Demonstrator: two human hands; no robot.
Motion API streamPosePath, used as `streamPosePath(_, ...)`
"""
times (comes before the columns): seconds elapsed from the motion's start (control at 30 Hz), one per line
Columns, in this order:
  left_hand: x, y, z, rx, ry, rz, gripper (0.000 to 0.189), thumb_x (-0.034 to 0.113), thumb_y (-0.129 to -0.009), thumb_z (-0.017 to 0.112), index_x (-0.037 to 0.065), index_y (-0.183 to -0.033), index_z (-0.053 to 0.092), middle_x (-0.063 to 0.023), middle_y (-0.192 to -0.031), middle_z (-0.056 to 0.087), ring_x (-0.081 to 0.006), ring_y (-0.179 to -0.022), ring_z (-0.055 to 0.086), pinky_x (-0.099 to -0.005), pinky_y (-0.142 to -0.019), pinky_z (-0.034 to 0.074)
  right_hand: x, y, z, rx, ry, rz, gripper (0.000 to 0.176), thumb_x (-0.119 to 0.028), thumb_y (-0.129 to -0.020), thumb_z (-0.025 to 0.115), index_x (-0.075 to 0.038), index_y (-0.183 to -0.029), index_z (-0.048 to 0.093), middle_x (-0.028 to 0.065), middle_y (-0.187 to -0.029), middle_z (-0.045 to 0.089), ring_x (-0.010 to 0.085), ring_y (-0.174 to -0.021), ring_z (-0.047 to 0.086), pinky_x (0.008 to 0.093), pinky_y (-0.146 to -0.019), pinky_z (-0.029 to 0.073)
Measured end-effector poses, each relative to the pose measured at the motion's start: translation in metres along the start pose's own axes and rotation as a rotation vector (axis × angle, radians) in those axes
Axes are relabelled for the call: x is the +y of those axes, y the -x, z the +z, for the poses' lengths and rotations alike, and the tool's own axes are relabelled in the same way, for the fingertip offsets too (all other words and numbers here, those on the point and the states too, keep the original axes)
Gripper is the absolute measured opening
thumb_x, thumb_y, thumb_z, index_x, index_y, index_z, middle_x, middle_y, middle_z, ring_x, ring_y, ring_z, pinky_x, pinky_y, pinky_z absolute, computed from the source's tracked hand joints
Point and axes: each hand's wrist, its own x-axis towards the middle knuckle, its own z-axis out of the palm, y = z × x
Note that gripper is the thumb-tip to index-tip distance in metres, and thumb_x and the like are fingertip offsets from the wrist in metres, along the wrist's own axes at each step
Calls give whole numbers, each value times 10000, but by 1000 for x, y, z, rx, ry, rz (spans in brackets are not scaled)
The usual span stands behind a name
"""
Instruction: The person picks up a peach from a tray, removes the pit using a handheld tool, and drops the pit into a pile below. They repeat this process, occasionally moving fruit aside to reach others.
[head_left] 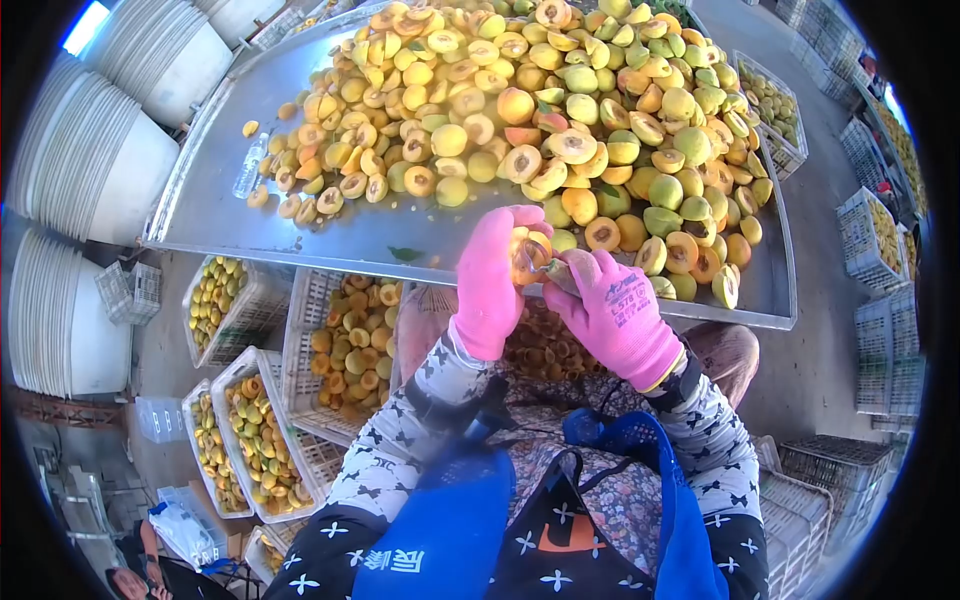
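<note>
My left hand [497, 280], in a pink glove, grips a halved yellow peach [528, 254] with its cut face towards me. In my pink-gloved right hand [617, 312] is a small pitting tool [562, 275]. Its metal tip touches the cut face of the peach half. The glove hides most of the handle. Both hands are over the near edge of a metal table [330, 240], where a large heap of peach halves [575, 145] lies, some with pits showing. Below my hands, partly hidden, a container of peach halves [548, 345] sits between my knees.
At my left stand white crates of peach halves [262, 430] and a larger crate [300, 345]. A plastic bottle [250, 165] lies on the table. Stacked white tubs [80, 150] line the left side. More crates [870, 235] stand right. Another person [150, 560] is at lower left.
</note>
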Motion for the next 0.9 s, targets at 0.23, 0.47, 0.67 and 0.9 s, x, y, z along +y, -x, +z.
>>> streamPosePath(0.23,-1,4,3,-20,-374,471,273,152,-953,602,14,-1189,592,-120,-1016,667,-198,-844,664,-315,-750,538,-2,6,6,-16,146,-59,301,-311,-887,645,-92,-1054,524,100,-851,598,299,-716,641,427,-627,492)
streamPosePath(0.47,27,7,10,94,147,-380,285,220,-981,606,6,-1168,619,-65,-867,663,-121,-763,624,-249,-679,503,-9,18,5,-148,-16,-5,255,-223,-863,632,-61,-1023,516,141,-826,594,326,-752,638,448,-630,491)
streamPosePath(0.67,30,17,27,191,190,-106,380,296,-1011,543,-16,-1224,582,-79,-828,654,-137,-744,624,-265,-675,507,-31,24,20,-93,-434,84,250,-131,-836,669,-29,-1020,536,193,-803,594,406,-779,625,484,-647,483)
streamPosePath(0.9,39,11,20,-62,220,-143,490,373,-1049,416,-54,-1241,562,-115,-720,629,-201,-657,621,-310,-631,513,-35,37,19,-89,-817,138,241,-129,-807,724,-2,-941,569,138,-705,597,316,-617,609,400,-575,467)
